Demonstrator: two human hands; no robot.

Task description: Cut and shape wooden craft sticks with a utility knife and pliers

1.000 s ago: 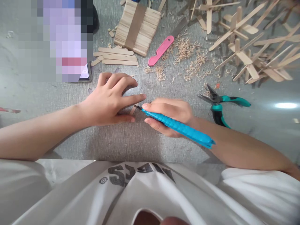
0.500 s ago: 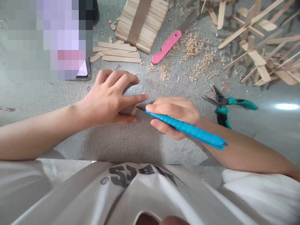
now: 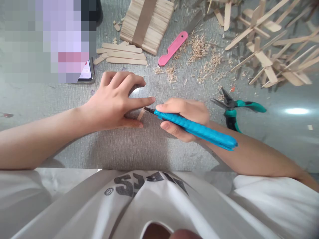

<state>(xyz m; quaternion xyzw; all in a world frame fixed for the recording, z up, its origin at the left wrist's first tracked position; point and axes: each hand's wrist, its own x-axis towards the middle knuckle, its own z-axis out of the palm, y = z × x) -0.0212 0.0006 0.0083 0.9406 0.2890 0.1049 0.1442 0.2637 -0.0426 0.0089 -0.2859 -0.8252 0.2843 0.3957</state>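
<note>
My right hand (image 3: 186, 114) is wrapped round a blue utility knife (image 3: 196, 127), its dark blade pointing left. The blade tip meets the upper end of a small piece of wooden craft stick (image 3: 141, 114) on the grey table. My left hand (image 3: 117, 101) rests palm down, fingers spread, with the stick piece in the gap between thumb and index finger. The thumb is at the piece's lower end; whether it presses on it I cannot tell.
Beyond my hands lie loose craft sticks (image 3: 127, 54), a banded stick bundle (image 3: 159, 25), a pink-handled folding saw (image 3: 173, 48) and wood shavings (image 3: 199, 48). At right are open pliers (image 3: 230, 106) and crossed-stick structures (image 3: 264, 56). A phone (image 3: 87, 71) lies upper left.
The knife and right hand have shifted slightly, and more of the blade shows against the stick piece. My left hand keeps its spread pose. The whole view has moved a little.
</note>
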